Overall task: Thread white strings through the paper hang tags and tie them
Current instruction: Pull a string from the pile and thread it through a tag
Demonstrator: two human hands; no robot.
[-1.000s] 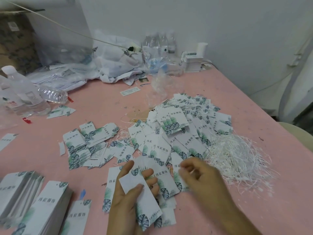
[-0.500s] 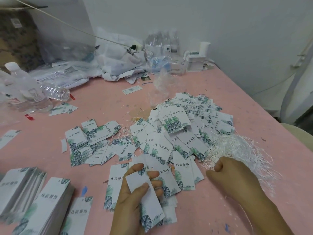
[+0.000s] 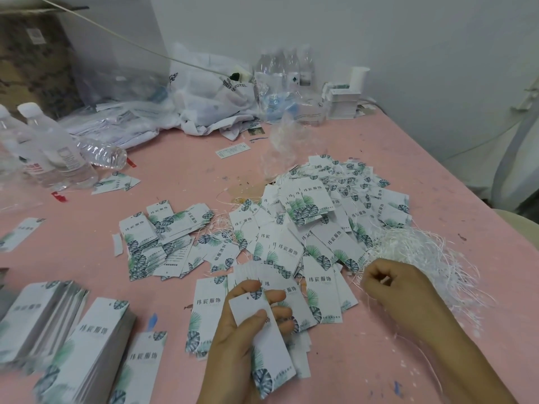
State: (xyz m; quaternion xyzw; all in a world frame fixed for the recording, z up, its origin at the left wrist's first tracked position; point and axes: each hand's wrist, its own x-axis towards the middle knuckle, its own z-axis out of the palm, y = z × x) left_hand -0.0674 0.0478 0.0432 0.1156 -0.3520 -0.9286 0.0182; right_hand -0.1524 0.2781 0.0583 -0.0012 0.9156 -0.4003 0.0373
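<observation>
left hand pinches one hang tag, thumb on its face. right hand curled, fingertips nipping a white string beside the string pile

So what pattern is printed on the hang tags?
Green and dark teal leaves on the white paper hang tags, clearest in the head view.

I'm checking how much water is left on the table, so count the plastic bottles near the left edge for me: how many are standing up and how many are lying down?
Standing bottles: 2, one at the table's left edge and one beside it
Lying bottles: 1, the clear one on its side
Total: 3
More bottles sit in shrink wrap by the wall, too blurred to count.
</observation>
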